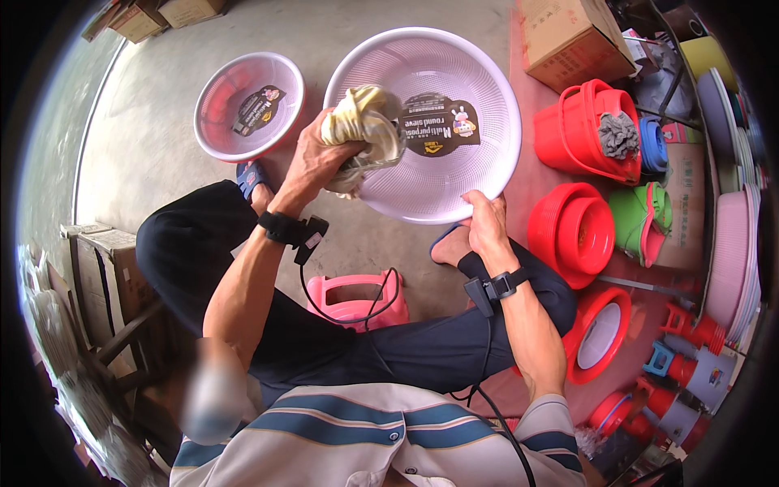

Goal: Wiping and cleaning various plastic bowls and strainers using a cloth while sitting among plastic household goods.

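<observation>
Left hand [312, 166] fingers clamped on yellowish cloth [363, 130], pressing it against inner wall of pale round sieve [487, 89]. Right hand [485, 223] fingers closed on sieve's near rim, tilted above floor [162, 138].

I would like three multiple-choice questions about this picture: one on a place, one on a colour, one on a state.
1. Where is the smaller sieve?
A. on the floor, beyond the left hand
B. on the pink stool
C. in the red bucket

2. What colour is the bucket with the grey rag on it?
A. green
B. red
C. white

3. What is the left hand doing?
A. hanging free
B. pressing a cloth into the big sieve
C. holding a box

Answers:
1 A: the smaller sieve lies on the concrete.
2 B: the bucket is red.
3 B: the left hand pushes the cloth into the big sieve, whose rim the right hand holds.
</observation>
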